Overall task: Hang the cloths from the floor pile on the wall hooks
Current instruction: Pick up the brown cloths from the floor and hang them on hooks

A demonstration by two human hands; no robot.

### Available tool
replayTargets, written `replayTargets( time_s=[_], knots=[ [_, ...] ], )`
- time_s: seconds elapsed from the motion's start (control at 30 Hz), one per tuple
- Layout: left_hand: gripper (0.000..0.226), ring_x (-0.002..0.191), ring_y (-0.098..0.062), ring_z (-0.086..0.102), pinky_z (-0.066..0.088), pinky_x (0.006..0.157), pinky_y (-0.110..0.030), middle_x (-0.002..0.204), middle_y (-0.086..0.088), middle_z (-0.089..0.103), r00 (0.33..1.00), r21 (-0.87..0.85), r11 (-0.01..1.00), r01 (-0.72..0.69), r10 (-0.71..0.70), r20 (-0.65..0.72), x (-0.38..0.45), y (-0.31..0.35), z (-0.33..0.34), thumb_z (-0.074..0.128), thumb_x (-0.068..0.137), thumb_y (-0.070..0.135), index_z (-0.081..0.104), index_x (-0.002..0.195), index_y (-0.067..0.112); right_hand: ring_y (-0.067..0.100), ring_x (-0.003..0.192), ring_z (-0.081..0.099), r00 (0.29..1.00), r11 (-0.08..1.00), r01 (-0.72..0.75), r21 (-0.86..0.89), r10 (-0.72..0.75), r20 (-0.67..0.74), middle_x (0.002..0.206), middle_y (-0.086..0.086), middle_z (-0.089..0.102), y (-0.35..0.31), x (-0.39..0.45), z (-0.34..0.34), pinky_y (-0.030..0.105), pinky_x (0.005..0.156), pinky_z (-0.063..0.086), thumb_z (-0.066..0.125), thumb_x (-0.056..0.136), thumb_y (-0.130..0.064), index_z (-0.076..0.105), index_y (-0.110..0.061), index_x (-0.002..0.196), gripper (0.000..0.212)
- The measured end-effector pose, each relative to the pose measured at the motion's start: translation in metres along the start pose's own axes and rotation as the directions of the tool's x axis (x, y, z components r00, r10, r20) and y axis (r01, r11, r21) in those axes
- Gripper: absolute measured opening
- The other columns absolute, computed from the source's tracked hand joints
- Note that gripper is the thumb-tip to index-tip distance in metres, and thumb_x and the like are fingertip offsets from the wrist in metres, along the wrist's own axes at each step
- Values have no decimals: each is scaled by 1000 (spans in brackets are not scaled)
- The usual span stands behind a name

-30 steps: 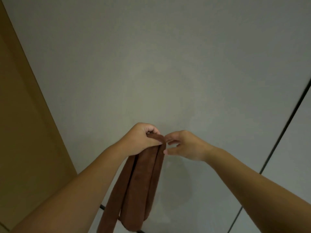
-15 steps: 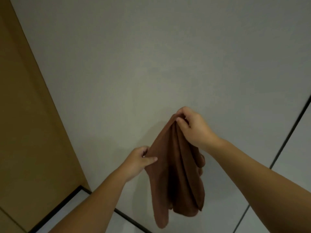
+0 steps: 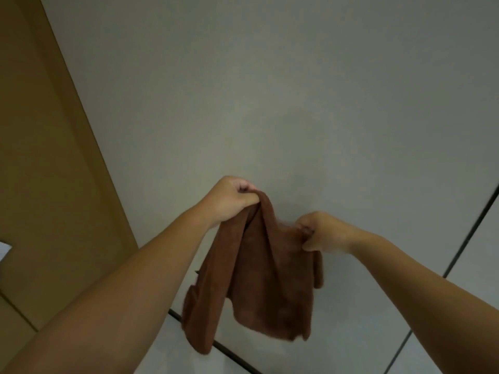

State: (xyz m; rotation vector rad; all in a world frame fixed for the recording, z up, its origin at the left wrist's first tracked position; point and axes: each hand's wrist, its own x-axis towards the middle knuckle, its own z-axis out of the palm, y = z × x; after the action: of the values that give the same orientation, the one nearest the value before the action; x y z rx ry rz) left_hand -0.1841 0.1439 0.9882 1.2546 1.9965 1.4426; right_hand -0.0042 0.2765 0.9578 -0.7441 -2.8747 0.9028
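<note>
While held: brown cloth (image 3: 267, 271), centre frame, spread to find an edge for hanging.
Left hand (image 3: 229, 201): fist gripping top fold.
Right hand (image 3: 321, 233): pinching opposite edge.
Hooks: none visible.

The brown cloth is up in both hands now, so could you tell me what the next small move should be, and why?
Probably draw the hands apart to open the top edge. The left hand grips one bunched end of the brown cloth and the right hand pinches another, lower, so the cloth sags in folds between them. No hook shows on the wall in this view, so look for one next.
</note>
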Motion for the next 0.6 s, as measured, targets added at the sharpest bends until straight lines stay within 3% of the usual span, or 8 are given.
replayTargets(
  time_s=[0.07,0.17,0.27,0.33,0.37,0.43,0.53,0.6],
  knots=[
    [7,66,-9,64,52,67,-22,74,-3,71,1000,86,996,-25,25,-5,3,10,-5,67,80,7,74,82,8,9,69,66,998,981,63,185,-67,14,71,-8,69,-13,1,4,23,63,53,73,73,-6,67,-18,80,15],
    [8,65,-9,62,50,66,-22,72,-2,70,998,114,992,-51,53,-23,5,20,-11,66,79,6,73,82,7,1,56,57,991,882,131,452,-112,-69,60,-12,63,-39,9,11,12,56,43,72,81,-10,66,-15,78,8],
    [9,67,-11,63,52,68,-22,75,-3,70,996,110,992,-62,67,-51,4,23,-22,65,81,6,73,85,8,18,70,58,971,816,192,545,-77,-226,74,9,63,-57,23,19,30,72,48,64,88,-11,62,-5,78,11],
    [9,69,-12,65,54,69,-24,78,-4,71,997,72,996,-46,51,-62,2,22,-30,65,83,7,72,86,10,23,72,57,948,757,239,608,-45,-316,74,13,60,-64,29,21,41,76,50,57,91,-8,57,-8,72,19],
    [8,70,-14,65,54,70,-25,79,-6,71,997,42,999,-29,31,-67,1,18,-34,64,84,7,72,87,9,23,69,57,933,733,265,626,-30,-360,72,12,60,-68,31,21,40,73,51,55,92,-6,54,-12,70,23],
    [10,73,-16,63,52,72,-27,82,-9,69,999,-5,1000,9,-9,-43,-1,9,-42,63,86,8,69,92,3,12,57,53,898,731,305,610,-8,-440,66,4,58,-74,34,16,26,59,46,49,92,0,52,-17,69,29],
    [20,76,-17,60,49,75,-29,82,-8,66,989,-12,996,85,-83,125,-7,-10,-46,62,89,13,64,99,-5,-2,49,46,848,822,323,470,-30,-530,64,-2,52,-78,37,4,12,50,36,39,87,10,49,-21,71,36],
    [26,78,-16,61,51,75,-25,85,-8,65,963,-25,990,136,-127,237,-14,-21,-44,62,90,14,62,103,-8,0,55,48,840,890,291,352,-62,-539,67,-3,52,-77,36,-6,8,50,36,36,86,9,50,-22,72,37]
  ],
)
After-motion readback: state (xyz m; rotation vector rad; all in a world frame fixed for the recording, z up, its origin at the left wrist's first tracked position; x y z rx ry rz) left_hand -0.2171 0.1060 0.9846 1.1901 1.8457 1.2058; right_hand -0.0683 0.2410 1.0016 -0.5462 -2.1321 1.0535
